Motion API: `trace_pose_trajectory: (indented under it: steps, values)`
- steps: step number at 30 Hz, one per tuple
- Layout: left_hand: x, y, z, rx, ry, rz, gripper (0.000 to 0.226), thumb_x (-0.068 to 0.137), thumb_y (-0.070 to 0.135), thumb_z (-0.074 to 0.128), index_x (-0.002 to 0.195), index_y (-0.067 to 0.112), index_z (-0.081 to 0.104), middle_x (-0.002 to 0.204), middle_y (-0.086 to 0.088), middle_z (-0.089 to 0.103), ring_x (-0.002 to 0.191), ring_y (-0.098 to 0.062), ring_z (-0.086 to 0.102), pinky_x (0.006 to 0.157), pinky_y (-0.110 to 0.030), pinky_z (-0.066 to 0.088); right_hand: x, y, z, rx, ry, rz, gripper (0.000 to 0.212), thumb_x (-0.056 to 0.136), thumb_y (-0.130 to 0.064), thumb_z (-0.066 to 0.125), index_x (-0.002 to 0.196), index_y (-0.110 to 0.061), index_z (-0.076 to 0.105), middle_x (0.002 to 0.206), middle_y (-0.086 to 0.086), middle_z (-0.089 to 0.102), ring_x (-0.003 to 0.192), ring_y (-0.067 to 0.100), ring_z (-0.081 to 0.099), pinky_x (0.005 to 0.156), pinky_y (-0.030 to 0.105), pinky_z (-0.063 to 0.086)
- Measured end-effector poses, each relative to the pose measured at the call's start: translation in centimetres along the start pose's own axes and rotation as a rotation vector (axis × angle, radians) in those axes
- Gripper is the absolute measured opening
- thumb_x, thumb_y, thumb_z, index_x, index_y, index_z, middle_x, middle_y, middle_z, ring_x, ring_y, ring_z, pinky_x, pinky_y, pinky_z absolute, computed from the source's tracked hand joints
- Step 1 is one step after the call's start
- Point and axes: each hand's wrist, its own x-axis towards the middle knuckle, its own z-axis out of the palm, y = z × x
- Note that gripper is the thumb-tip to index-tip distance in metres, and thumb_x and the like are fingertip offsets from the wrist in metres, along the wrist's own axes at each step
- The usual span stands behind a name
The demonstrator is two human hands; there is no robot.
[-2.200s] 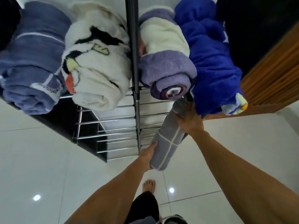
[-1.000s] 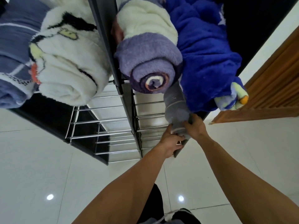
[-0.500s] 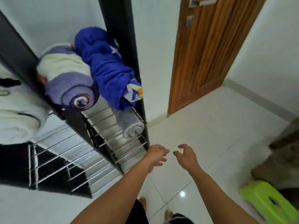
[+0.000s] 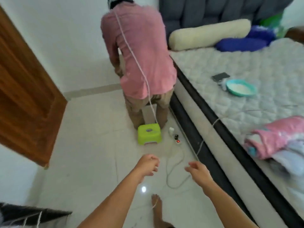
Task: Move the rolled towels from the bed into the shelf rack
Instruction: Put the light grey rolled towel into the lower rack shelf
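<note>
Towels [image 4: 278,142] left for me lie bundled near the edge of the bed [image 4: 246,66], a pink one on top of paler blue and white ones, though blur keeps me from telling how tightly they are rolled or how many there are. I judge this as the walk to fetch the next one, since both my hands are empty and the bundle sits well off to my right. Taking the room from large to small: the bed fills the right side, its quilted mattress holding a long cream bolster [image 4: 209,34] and blue cushions by the headboard. A wooden door [image 4: 24,99] takes the left. Another person in a pink shirt [image 4: 139,55] bends over between door and bed, trailing a white cable. A corner of the shelf rack [image 4: 32,214] shows at lower left, beside me, so the carry will be short. Smaller still, a green stool [image 4: 148,134] stands on the tiles with a power strip [image 4: 176,137] just beside it, its cord looping toward my bare foot, a likely snag. A teal bowl [image 4: 241,88] and a phone [image 4: 220,76] rest on the mattress. My left hand [image 4: 148,164] hangs loosely curled, gripping nothing; my right hand [image 4: 197,168] is half open, fingers relaxed, ready to reach.
</note>
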Motion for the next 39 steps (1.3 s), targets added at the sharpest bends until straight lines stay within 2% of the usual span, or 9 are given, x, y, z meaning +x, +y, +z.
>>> trace_pose_trajectory:
  steps: [2, 5, 10, 14, 19, 25, 28, 32, 39]
  values:
    - [0.3, 1.5, 5.8, 0.077, -0.134, 0.020, 0.016, 0.093, 0.019, 0.053, 0.077, 0.020, 0.050, 0.072, 0.002, 0.053, 0.058, -0.010, 0.051, 0.050, -0.019, 0.035, -1.5, 3.3, -5.8, 0.083, 0.119, 0.072, 0.032, 0.083, -0.018, 0.066, 0.114, -0.009, 0.060, 0.097, 0.003, 0.062, 0.078, 0.017, 0.056, 0.066, 0.027, 0.044]
    - [0.6, 4.2, 14.5, 0.217, -0.296, 0.083, 0.017, 0.093, 0.022, 0.054, 0.076, 0.021, 0.048, 0.073, 0.001, 0.053, 0.056, -0.009, 0.050, 0.050, -0.020, 0.034, -3.7, 7.4, -13.5, 0.188, 0.306, 0.151, 0.028, 0.083, -0.022, 0.066, 0.108, -0.012, 0.060, 0.086, -0.002, 0.062, 0.082, 0.020, 0.058, 0.077, 0.038, 0.050]
    - [-0.2, 8.2, 27.2, 0.377, -0.524, 0.153, 0.014, 0.093, 0.024, 0.056, 0.082, 0.017, 0.050, 0.076, 0.001, 0.055, 0.060, -0.011, 0.053, 0.052, -0.022, 0.038, -6.6, 13.1, -22.2, 0.400, 0.481, 0.268, 0.032, 0.086, -0.023, 0.063, 0.115, -0.013, 0.056, 0.108, 0.006, 0.062, 0.099, 0.023, 0.058, 0.089, 0.040, 0.049]
    - [0.6, 10.7, 35.1, 0.415, -0.622, 0.113, 0.015, 0.093, 0.026, 0.057, 0.098, 0.014, 0.048, 0.083, 0.000, 0.053, 0.066, -0.012, 0.054, 0.059, -0.023, 0.044, -6.0, 16.8, -27.4, 0.530, 0.568, 0.336, 0.029, 0.087, -0.019, 0.062, 0.114, -0.011, 0.055, 0.097, 0.003, 0.062, 0.097, 0.023, 0.058, 0.092, 0.042, 0.048]
    - [4.9, 14.1, 43.5, 0.297, -0.587, -0.028, 0.025, 0.093, 0.027, 0.057, 0.111, 0.010, 0.050, 0.107, -0.009, 0.053, 0.090, -0.020, 0.056, 0.072, -0.032, 0.048, 0.2, 20.3, -34.5, 0.638, 0.582, 0.369, 0.032, 0.089, -0.017, 0.060, 0.118, -0.009, 0.050, 0.108, 0.010, 0.058, 0.099, 0.023, 0.055, 0.080, 0.036, 0.045]
    - [11.7, 17.0, 51.3, 0.105, -0.448, -0.396, 0.066, 0.091, 0.039, 0.058, 0.145, 0.013, 0.033, 0.149, -0.016, 0.039, 0.133, -0.036, 0.043, 0.102, -0.053, 0.040, 11.6, 21.8, -44.2, 0.648, 0.484, 0.433, 0.040, 0.085, -0.028, 0.064, 0.119, -0.011, 0.051, 0.114, 0.011, 0.057, 0.103, 0.023, 0.056, 0.087, 0.039, 0.049]
    - [14.2, 18.5, 54.5, -0.007, -0.370, -0.537, 0.070, 0.087, 0.047, 0.061, 0.142, 0.010, 0.038, 0.143, -0.015, 0.047, 0.129, -0.037, 0.047, 0.099, -0.053, 0.043, 16.9, 22.0, -48.9, 0.634, 0.428, 0.453, 0.051, 0.081, -0.036, 0.068, 0.122, -0.013, 0.048, 0.122, 0.011, 0.056, 0.101, 0.023, 0.055, 0.091, 0.043, 0.051]
    - [16.4, 19.6, 56.2, 0.005, -0.345, -0.587, 0.063, 0.085, 0.047, 0.062, 0.132, 0.005, 0.052, 0.116, -0.012, 0.063, 0.092, -0.028, 0.063, 0.081, -0.040, 0.054, 22.9, 21.4, -53.3, 0.632, 0.356, 0.470, 0.078, 0.077, -0.046, 0.071, 0.138, -0.013, 0.037, 0.133, 0.010, 0.047, 0.116, 0.028, 0.049, 0.093, 0.044, 0.045]
    - [19.2, 19.0, 56.4, 0.043, -0.335, -0.789, 0.086, 0.061, 0.055, 0.077, 0.130, 0.011, 0.052, 0.126, -0.017, 0.060, 0.117, -0.038, 0.056, 0.099, -0.059, 0.044, 29.1, 21.1, -54.3, 0.699, 0.295, 0.590, 0.106, 0.034, -0.055, 0.085, 0.127, -0.016, 0.052, 0.119, 0.007, 0.063, 0.101, 0.027, 0.062, 0.071, 0.035, 0.052]
